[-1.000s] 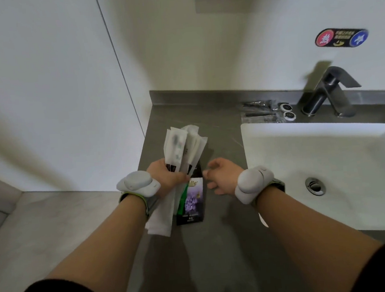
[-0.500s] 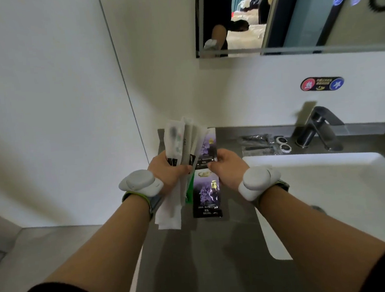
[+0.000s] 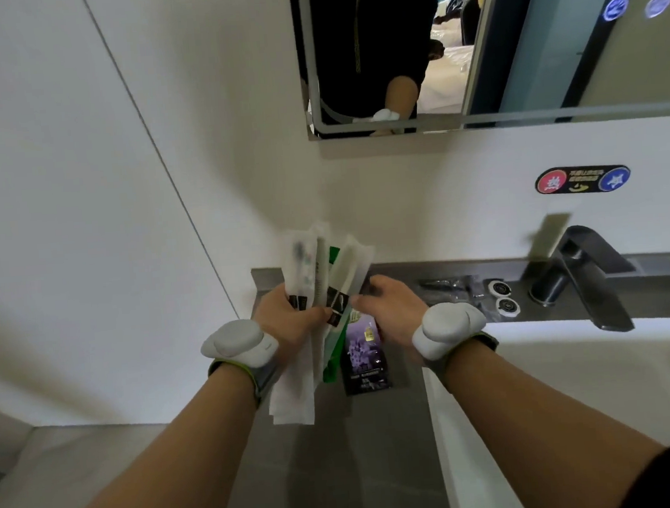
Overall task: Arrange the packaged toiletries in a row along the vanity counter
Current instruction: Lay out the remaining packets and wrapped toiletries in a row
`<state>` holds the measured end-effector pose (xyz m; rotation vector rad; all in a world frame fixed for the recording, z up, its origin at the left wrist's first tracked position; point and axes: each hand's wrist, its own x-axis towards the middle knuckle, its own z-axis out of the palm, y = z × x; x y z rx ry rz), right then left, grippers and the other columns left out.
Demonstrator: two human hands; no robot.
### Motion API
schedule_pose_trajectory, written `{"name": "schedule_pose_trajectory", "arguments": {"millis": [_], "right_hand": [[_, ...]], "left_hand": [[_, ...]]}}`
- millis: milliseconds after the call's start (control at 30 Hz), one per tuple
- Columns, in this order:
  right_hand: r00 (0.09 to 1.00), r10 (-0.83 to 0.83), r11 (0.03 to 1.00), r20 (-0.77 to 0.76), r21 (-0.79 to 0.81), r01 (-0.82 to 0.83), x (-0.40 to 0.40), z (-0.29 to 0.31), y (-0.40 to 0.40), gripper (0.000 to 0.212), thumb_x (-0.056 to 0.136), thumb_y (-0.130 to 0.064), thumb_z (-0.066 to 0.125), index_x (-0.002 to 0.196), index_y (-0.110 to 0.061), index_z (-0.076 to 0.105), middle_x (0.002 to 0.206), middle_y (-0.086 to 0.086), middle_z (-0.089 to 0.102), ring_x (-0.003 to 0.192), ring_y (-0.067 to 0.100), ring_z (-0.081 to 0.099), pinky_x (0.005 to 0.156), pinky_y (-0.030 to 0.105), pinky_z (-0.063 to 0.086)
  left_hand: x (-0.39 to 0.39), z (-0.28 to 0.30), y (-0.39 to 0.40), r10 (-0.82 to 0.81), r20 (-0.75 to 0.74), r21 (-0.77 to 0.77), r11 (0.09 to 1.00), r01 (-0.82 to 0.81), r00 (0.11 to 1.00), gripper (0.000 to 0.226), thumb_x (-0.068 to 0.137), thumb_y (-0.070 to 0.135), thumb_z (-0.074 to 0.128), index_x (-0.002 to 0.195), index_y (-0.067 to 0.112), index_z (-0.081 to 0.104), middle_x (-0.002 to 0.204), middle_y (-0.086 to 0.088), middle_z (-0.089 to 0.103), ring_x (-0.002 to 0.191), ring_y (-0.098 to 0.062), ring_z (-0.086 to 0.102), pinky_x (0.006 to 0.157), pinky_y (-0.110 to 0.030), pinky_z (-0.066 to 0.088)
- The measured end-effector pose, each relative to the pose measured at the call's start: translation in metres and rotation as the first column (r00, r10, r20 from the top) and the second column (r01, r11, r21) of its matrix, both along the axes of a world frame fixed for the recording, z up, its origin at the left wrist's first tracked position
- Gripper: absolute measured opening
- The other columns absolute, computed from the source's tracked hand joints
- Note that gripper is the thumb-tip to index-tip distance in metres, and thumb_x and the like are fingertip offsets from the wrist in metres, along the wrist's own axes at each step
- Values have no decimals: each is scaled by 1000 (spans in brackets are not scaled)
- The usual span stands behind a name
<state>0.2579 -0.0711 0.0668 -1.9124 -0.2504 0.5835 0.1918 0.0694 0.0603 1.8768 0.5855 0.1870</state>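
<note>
My left hand (image 3: 290,321) is shut on a fanned bunch of white toiletry packets (image 3: 318,271), among them a toothbrush and a comb, with a green packet (image 3: 332,364) hanging out below. My right hand (image 3: 390,309) is close beside it, its thumb and fingers pinched at the top of a purple sachet (image 3: 363,355) that hangs between my wrists. Both hands hover above the back left corner of the grey vanity counter (image 3: 341,461). My right hand's fingertips are hidden behind the bunch.
Dark wrapped items (image 3: 448,289) and two small round caps (image 3: 503,296) lie at the back of the counter by the black faucet (image 3: 583,274). The white sink (image 3: 578,415) fills the right side. A wall stands at the left, with a mirror (image 3: 509,39) above.
My view has tilted up toward the mirror. Both hands moved toward the back of the counter. The second purple sachet that my right hand held up beside the bunch is out of sight.
</note>
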Motion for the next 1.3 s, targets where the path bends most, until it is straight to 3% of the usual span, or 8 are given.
{"name": "schedule_pose_trajectory", "arguments": {"millis": [200, 400, 467, 667, 900, 1067, 1200, 1300], "right_hand": [[999, 30, 997, -18, 70, -29, 38, -8, 4, 32, 87, -9, 59, 118, -4, 59, 121, 15, 65, 112, 31, 61, 105, 47, 43], [998, 36, 999, -53, 33, -34, 53, -27, 9, 34, 83, -7, 64, 117, -3, 59, 119, 16, 66, 109, 31, 62, 103, 48, 45], [996, 23, 1000, -81, 16, -22, 55, -38, 8, 33, 83, -6, 63, 116, -2, 58, 118, 19, 66, 109, 35, 62, 101, 50, 46], [996, -82, 935, -18, -348, 71, 60, -72, 7, 23, 86, -12, 52, 104, -4, 64, 108, 22, 68, 99, 37, 63, 86, 37, 49], [989, -82, 790, 125, -597, 141, 68, -93, 6, 38, 87, -16, 55, 125, -12, 49, 129, 15, 53, 116, 34, 53, 95, 36, 44], [946, 148, 759, 288, -646, 78, 66, -97, 6, 50, 84, -10, 56, 131, -24, 47, 138, 4, 42, 126, 29, 36, 101, 38, 40], [905, 414, 650, 103, -730, -214, 68, -98, 10, 43, 88, -15, 54, 131, -19, 52, 141, 5, 48, 129, 28, 42, 104, 35, 40], [881, 469, 589, 63, -766, -259, 69, -100, 9, 41, 90, -17, 51, 130, -13, 53, 141, 9, 47, 129, 30, 42, 107, 35, 38]], "left_hand": [[36, -5, 2, -32, -17, 19, 999, 32, 999, 36, 69, 18, 79, 101, 14, 66, 86, -2, 71, 80, -21, 66, 71, -29, 51], [56, -25, 13, -65, -53, 6, 998, 65, 996, 21, 69, 16, 78, 82, 27, 65, 75, 3, 71, 69, -15, 67, 57, -21, 55], [59, -34, 15, -25, -72, 19, 999, 27, 997, 20, 70, 15, 75, 81, 26, 63, 75, 0, 70, 70, -19, 66, 62, -29, 57], [63, -58, 31, 53, -159, 38, 998, -48, 986, 19, 74, 18, 72, 88, 11, 63, 85, -16, 70, 80, -34, 66, 77, -48, 58], [69, -76, 37, 38, -211, -5, 999, -40, 977, 37, 74, 22, 73, 105, 7, 61, 98, -18, 69, 89, -35, 66, 83, -51, 56], [75, -80, 34, 11, -237, -41, 999, -21, 971, 40, 74, 21, 72, 109, 6, 59, 103, -19, 68, 93, -36, 65, 86, -53, 54], [79, -81, 33, -8, -240, -52, 999, -5, 971, 39, 75, 19, 71, 110, 6, 59, 105, -18, 68, 95, -36, 64, 87, -53, 54], [81, -83, 33, -24, -252, -56, 998, 10, 967, 41, 75, 19, 72, 112, 6, 59, 106, -19, 68, 96, -37, 64, 88, -52, 54]]}}
